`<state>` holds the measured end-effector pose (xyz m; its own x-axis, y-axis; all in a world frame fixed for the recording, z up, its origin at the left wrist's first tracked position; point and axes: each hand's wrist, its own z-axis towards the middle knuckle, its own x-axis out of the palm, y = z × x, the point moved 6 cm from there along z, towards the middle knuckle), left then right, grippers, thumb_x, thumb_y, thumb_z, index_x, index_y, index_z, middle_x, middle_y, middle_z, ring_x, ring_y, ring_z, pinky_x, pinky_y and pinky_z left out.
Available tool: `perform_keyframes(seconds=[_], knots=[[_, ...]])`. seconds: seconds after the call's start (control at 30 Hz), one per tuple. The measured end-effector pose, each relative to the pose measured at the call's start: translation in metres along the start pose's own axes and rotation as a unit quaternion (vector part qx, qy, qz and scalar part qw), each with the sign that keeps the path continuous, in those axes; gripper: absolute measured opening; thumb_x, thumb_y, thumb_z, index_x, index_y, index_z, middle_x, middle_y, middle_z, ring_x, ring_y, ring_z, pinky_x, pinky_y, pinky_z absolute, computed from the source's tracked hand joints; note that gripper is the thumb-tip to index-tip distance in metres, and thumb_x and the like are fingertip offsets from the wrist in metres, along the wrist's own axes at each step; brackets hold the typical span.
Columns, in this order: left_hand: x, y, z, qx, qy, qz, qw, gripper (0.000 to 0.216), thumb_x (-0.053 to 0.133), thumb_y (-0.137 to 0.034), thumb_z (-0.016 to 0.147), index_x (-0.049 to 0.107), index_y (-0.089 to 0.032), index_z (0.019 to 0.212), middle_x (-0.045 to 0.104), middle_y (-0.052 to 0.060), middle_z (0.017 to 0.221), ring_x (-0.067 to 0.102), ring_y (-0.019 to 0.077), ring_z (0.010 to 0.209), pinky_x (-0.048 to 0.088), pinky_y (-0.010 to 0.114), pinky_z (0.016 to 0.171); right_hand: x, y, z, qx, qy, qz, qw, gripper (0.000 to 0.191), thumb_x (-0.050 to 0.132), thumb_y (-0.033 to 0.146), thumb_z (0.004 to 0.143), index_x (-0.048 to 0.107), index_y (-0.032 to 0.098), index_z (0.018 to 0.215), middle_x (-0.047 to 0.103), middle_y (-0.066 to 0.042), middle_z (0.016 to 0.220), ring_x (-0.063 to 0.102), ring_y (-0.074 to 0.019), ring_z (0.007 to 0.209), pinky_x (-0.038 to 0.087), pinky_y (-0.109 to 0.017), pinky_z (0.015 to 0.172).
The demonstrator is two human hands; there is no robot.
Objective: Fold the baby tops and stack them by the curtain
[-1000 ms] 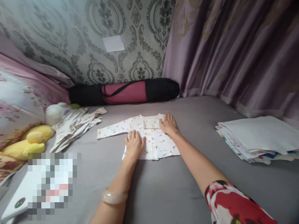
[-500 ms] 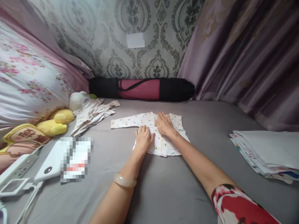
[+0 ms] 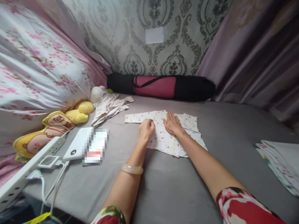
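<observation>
The small patterned shirt [image 3: 162, 140] lies around the middle of the grey surface [image 3: 177, 189], in front of the long bag [image 3: 158, 90] at the far edge. The right hand [image 3: 173, 124] rests flat on it, fingers extended; the left hand [image 3: 147, 130] is curled beside the sleeve [image 3: 133, 118], and whether it pinches cloth I cannot tell.

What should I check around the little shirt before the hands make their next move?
1. Shirt lying on the bed: ok.
2. Right hand flat on the shirt: ok.
3. Left hand gripping the cloth: cannot tell; its fingers are curled and the tips are hidden.
4. Sleeve on the left tucked in: not ok; it sticks out sideways.
5. Cloth pile on the right apart from the shirt: ok.
</observation>
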<state>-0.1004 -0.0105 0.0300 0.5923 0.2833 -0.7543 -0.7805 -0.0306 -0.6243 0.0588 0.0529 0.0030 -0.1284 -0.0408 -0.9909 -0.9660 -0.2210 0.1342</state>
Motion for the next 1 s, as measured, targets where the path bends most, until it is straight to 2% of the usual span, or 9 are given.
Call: perform_keyframes(seconds=[0.13, 0.23, 0.3, 0.43, 0.57, 0.7, 0.8, 0.9, 1.0], knots=[[-0.033, 0.043, 0.014, -0.075, -0.077, 0.069, 0.992, 0.036, 0.041, -0.023, 0.090, 0.066, -0.011, 0.114, 0.067, 0.015, 0.113, 0.059, 0.0256, 0.109, 0.041, 0.037, 0.101, -0.001, 0.001, 0.000, 0.000, 0.000, -0.001, 1.000, 0.066, 0.019, 0.040, 0.099, 0.022, 0.001, 0.152, 0.021, -0.014, 0.160, 0.013, -0.0240, 0.148, 0.008, -0.040, 0.120], [-0.054, 0.073, 0.013, -0.166, -0.140, 0.123, 0.968, 0.040, 0.045, -0.031, 0.090, 0.061, -0.008, 0.119, 0.061, 0.021, 0.118, 0.052, 0.0324, 0.117, 0.038, 0.044, 0.103, -0.002, 0.001, -0.001, 0.000, -0.007, 0.004, 1.000, 0.065, 0.020, 0.039, 0.099, 0.023, 0.001, 0.152, 0.022, -0.014, 0.159, 0.015, -0.0241, 0.147, 0.008, -0.040, 0.120], [-0.060, 0.085, 0.011, -0.226, -0.166, 0.129, 0.951, 0.044, 0.048, -0.039, 0.089, 0.060, -0.008, 0.118, 0.057, 0.024, 0.121, 0.048, 0.0359, 0.119, 0.039, 0.047, 0.100, -0.003, 0.001, -0.002, -0.001, -0.014, 0.007, 1.000, 0.064, 0.021, 0.038, 0.099, 0.024, 0.001, 0.152, 0.023, -0.013, 0.159, 0.016, -0.0239, 0.147, 0.008, -0.040, 0.119], [-0.062, 0.087, 0.015, -0.283, -0.197, 0.147, 0.927, 0.050, 0.054, -0.044, 0.085, 0.059, -0.005, 0.115, 0.051, 0.028, 0.125, 0.047, 0.0385, 0.120, 0.042, 0.049, 0.096, -0.003, 0.002, -0.003, 0.002, -0.019, 0.010, 1.000, 0.063, 0.023, 0.037, 0.099, 0.025, 0.002, 0.152, 0.024, -0.013, 0.159, 0.017, -0.0235, 0.147, 0.008, -0.040, 0.119], [-0.057, 0.086, 0.026, -0.322, -0.177, 0.117, 0.923, 0.041, 0.056, -0.039, 0.083, 0.061, -0.007, 0.109, 0.052, 0.028, 0.127, 0.046, 0.0402, 0.122, 0.040, 0.051, 0.097, -0.003, 0.002, -0.004, 0.005, -0.016, 0.015, 1.000, 0.063, 0.023, 0.036, 0.099, 0.024, 0.001, 0.152, 0.024, -0.013, 0.159, 0.017, -0.0232, 0.147, 0.008, -0.040, 0.120], [-0.054, 0.089, 0.036, -0.315, -0.182, 0.049, 0.930, 0.023, 0.052, -0.028, 0.083, 0.063, -0.014, 0.098, 0.059, 0.023, 0.121, 0.048, 0.0404, 0.121, 0.036, 0.055, 0.098, -0.006, -0.001, -0.004, 0.000, -0.001, 0.027, 1.000, 0.064, 0.024, 0.037, 0.099, 0.024, 0.000, 0.151, 0.023, -0.015, 0.159, 0.017, -0.0242, 0.147, 0.008, -0.041, 0.120], [-0.054, 0.092, 0.048, -0.290, -0.177, 0.004, 0.940, 0.018, 0.053, -0.023, 0.082, 0.061, -0.016, 0.096, 0.066, 0.017, 0.105, 0.059, 0.0340, 0.109, 0.043, 0.047, 0.093, -0.013, 0.002, -0.002, -0.013, 0.002, 0.034, 0.999, 0.063, 0.029, 0.036, 0.098, 0.029, 0.000, 0.149, 0.027, -0.017, 0.157, 0.021, -0.0268, 0.146, 0.009, -0.044, 0.119], [-0.058, 0.096, 0.060, -0.275, -0.196, -0.044, 0.940, 0.020, 0.055, -0.020, 0.079, 0.059, -0.017, 0.098, 0.067, 0.011, 0.093, 0.064, 0.0274, 0.097, 0.047, 0.037, 0.086, -0.022, 0.020, 0.006, -0.058, -0.033, 0.041, 0.997, 0.058, 0.025, 0.031, 0.098, 0.033, 0.002, 0.148, 0.030, -0.016, 0.156, 0.020, -0.0258, 0.146, 0.005, -0.043, 0.119], [-0.062, 0.099, 0.067, -0.239, -0.241, -0.152, 0.928, 0.023, 0.062, -0.018, 0.070, 0.060, -0.017, 0.094, 0.064, 0.004, 0.080, 0.064, 0.0239, 0.088, 0.049, 0.033, 0.079, -0.015, 0.045, 0.017, -0.105, 0.001, 0.066, 0.992, 0.060, 0.022, 0.033, 0.099, 0.029, 0.002, 0.150, 0.026, -0.014, 0.158, 0.016, -0.0234, 0.147, 0.006, -0.039, 0.119]])
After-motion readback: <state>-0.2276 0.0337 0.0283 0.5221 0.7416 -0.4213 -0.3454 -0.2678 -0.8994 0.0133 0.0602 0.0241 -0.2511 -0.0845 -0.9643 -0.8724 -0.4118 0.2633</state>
